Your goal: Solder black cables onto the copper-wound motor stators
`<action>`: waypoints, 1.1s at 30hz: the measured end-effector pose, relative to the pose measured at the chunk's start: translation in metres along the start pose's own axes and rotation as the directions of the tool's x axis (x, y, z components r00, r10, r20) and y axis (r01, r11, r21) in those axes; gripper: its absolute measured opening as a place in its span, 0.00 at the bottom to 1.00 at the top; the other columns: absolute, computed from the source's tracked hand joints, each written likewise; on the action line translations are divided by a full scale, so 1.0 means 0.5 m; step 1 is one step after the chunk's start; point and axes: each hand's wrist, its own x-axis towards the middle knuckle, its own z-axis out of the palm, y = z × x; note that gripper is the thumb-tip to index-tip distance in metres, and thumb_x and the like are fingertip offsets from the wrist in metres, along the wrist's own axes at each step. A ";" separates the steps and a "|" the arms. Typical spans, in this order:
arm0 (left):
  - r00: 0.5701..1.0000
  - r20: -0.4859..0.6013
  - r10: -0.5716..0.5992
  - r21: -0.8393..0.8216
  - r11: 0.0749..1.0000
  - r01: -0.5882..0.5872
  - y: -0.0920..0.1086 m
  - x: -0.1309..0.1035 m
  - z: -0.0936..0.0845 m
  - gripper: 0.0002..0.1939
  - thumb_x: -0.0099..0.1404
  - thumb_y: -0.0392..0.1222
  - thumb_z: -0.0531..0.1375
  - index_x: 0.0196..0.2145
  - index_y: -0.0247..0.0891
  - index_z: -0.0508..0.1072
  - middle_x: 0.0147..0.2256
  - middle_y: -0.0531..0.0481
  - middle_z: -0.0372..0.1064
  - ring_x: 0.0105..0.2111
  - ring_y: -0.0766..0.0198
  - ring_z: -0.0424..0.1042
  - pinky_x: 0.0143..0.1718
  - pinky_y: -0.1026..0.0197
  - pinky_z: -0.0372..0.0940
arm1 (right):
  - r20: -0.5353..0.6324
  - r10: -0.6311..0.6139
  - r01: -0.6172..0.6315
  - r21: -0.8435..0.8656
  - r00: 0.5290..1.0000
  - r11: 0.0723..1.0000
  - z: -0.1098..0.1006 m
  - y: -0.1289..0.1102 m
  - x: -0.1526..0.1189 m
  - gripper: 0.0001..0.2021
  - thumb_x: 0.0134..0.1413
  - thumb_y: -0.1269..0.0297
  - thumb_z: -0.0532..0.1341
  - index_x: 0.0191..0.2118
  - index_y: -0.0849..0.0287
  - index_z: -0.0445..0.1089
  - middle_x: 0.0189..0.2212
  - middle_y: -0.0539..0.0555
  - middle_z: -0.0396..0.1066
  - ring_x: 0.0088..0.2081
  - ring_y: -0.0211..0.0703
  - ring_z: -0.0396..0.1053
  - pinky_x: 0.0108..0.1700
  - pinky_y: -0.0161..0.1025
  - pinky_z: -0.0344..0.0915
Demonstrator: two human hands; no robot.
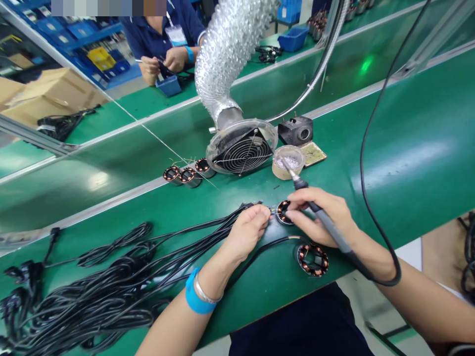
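My left hand (249,228) pinches the thin wire ends of a black cable, just left of a copper-wound stator (282,212). Over that stator's right side is my right hand (319,217), with a soldering iron (326,222) lying between thumb and fingers; its fingertips reach the stator's edge. The iron's tip points up and left, over a round tub (284,168) of shiny material. Closer to the table's front edge, another stator (312,259) lies beside a black cable with coloured wire ends. Many black cables (96,282) spread across the left of the table.
A fan (243,154) on a silver duct (226,49) stands behind my hands. Several stators (187,175) sit left of it. A black holder (296,131) is behind the tub. The iron's cord hangs at right. A person works across the table.
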 end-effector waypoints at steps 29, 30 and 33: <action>0.958 -0.027 0.287 0.563 0.796 -0.222 0.018 0.000 -0.013 0.10 0.62 0.44 0.63 0.33 0.36 0.83 0.29 0.48 0.75 0.30 0.62 0.66 0.37 0.60 0.58 | 0.053 -0.052 0.047 0.096 0.997 0.994 0.020 0.009 0.001 0.14 0.59 0.73 0.63 0.49 0.56 0.67 0.35 0.51 0.73 0.34 0.41 0.70 0.39 0.40 0.72; 0.954 -0.015 0.300 0.589 0.774 -0.234 0.019 -0.001 -0.013 0.10 0.62 0.44 0.63 0.32 0.36 0.83 0.29 0.48 0.75 0.30 0.62 0.66 0.38 0.60 0.58 | 0.062 -0.044 0.039 0.085 0.997 0.996 0.019 0.009 0.002 0.14 0.59 0.72 0.63 0.50 0.56 0.66 0.37 0.52 0.73 0.35 0.42 0.70 0.39 0.41 0.72; 0.947 0.006 0.320 0.639 0.728 -0.250 0.021 -0.003 -0.016 0.10 0.62 0.43 0.62 0.33 0.37 0.83 0.28 0.49 0.73 0.30 0.62 0.66 0.37 0.60 0.58 | 0.138 -0.060 0.047 0.097 0.989 0.994 0.016 0.010 0.010 0.15 0.61 0.70 0.62 0.53 0.56 0.66 0.41 0.55 0.73 0.38 0.43 0.71 0.41 0.42 0.73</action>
